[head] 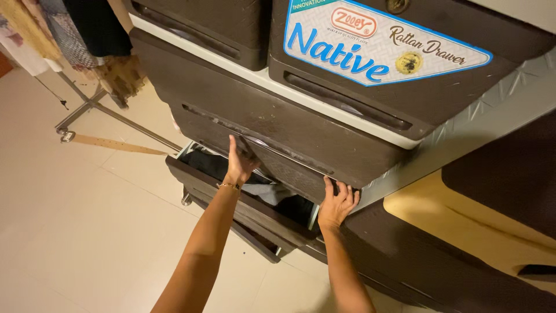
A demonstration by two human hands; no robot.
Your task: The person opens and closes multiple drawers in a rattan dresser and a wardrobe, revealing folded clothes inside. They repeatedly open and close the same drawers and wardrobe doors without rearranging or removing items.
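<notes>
A floor of pale, smooth tiles [69, 232] is seen from above, and a tall chest of drawers [405, 261] of dark brown plastic with a woven, rattan-like texture and cream trim stands on it. On the chest's upper right drawer [463, 93] a glossy white sticker with a blue border [382, 40] is fixed.

Lower on the chest, a wide brown drawer front [278, 145] with a long slot handle is touched by both hands. The left hand [238, 165] is laid flat against its lower edge, fingers straight and together, and a thin gold bracelet [229, 186] is worn at the wrist. The right hand [337, 204] is curled over the drawer's lower right corner, fingers spread slightly and hooked on the rim.

Just below that drawer, another drawer [231, 200] is pulled out, and dark and grey folded cloth [272, 194] is seen inside it.

To the left of the chest, a metal clothes rack [98, 107] with hanging patterned garments [87, 40] stands on the floor, and a tan strap [116, 144] lies beside its foot.
</notes>
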